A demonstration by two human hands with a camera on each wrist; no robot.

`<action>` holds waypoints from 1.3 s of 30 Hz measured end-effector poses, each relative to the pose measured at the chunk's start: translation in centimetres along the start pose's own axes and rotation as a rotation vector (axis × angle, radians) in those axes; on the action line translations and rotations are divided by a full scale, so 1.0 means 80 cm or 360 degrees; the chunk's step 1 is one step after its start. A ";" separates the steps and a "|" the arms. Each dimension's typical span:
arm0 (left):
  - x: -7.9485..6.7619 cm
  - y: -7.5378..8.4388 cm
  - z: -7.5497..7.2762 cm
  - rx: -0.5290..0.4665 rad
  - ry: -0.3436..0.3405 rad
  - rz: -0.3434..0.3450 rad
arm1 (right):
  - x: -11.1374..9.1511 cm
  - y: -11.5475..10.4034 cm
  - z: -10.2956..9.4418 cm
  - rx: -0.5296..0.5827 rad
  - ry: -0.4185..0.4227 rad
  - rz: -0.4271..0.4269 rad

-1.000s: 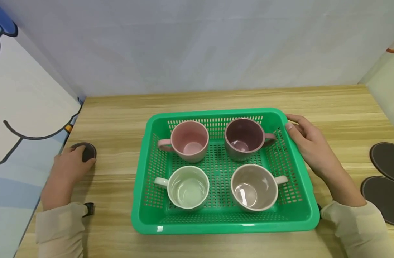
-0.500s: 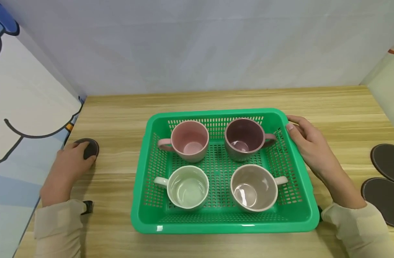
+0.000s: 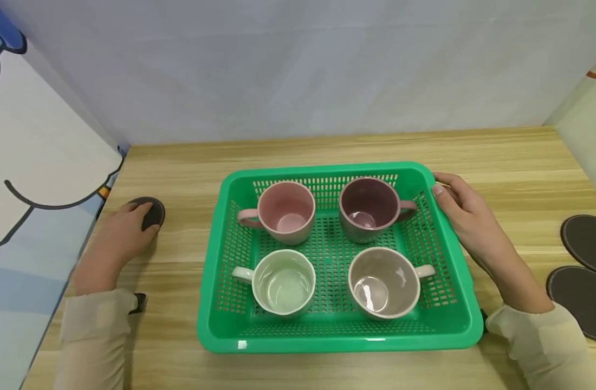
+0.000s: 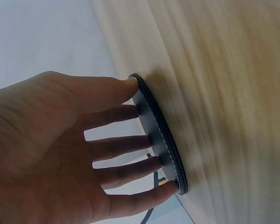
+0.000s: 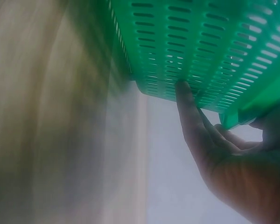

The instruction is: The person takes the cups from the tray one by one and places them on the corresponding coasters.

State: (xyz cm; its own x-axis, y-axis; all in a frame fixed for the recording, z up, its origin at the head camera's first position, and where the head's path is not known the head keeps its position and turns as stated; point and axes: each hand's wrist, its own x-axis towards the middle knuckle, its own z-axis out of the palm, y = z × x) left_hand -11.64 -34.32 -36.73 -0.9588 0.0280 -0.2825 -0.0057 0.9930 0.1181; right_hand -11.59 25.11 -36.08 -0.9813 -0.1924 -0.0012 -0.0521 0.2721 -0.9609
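Note:
My left hand (image 3: 120, 235) rests its fingertips on a dark round coaster (image 3: 153, 214) at the left of the table. In the left wrist view, straight, spread fingers press on the coaster's (image 4: 154, 130) face, with the thumb tip at its stitched rim. At the right, my right hand (image 3: 473, 222) holds the green basket (image 3: 344, 344) by its side rim, thumb on top and fingers outside below. Inside the basket stand a pink mug (image 3: 290, 234), a purple mug (image 3: 358, 230), a pale green mug (image 3: 284, 284) and a beige mug (image 3: 386, 281), all upright.
Two more dark coasters, a farther coaster (image 3: 590, 244) and a nearer coaster (image 3: 581, 303), lie at the right edge. The wooden table (image 3: 176, 179) meets a pale backdrop (image 3: 298, 81) behind and a printed cartoon sheet (image 3: 44, 135) at the left.
My left hand has slid the coaster to the right and slightly away across the table. The right hand, the basket and the mugs have stayed in place.

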 end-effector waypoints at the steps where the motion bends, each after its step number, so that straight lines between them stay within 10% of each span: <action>1: 0.002 0.002 0.000 -0.0012 -0.0004 0.0007 | 0.000 0.000 0.000 0.0018 0.0001 0.0002; 39: 0.081 0.067 -0.015 -0.0017 0.0065 0.0254 | -0.001 -0.001 0.002 -0.0019 0.0010 -0.0007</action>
State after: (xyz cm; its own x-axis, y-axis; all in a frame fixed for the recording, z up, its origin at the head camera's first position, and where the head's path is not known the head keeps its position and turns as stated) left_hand -18.20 -28.93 -36.80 -0.9585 0.1807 -0.2204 0.1450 0.9749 0.1688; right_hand -11.52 24.98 -36.06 -0.9822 -0.1879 0.0048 -0.0587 0.2825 -0.9575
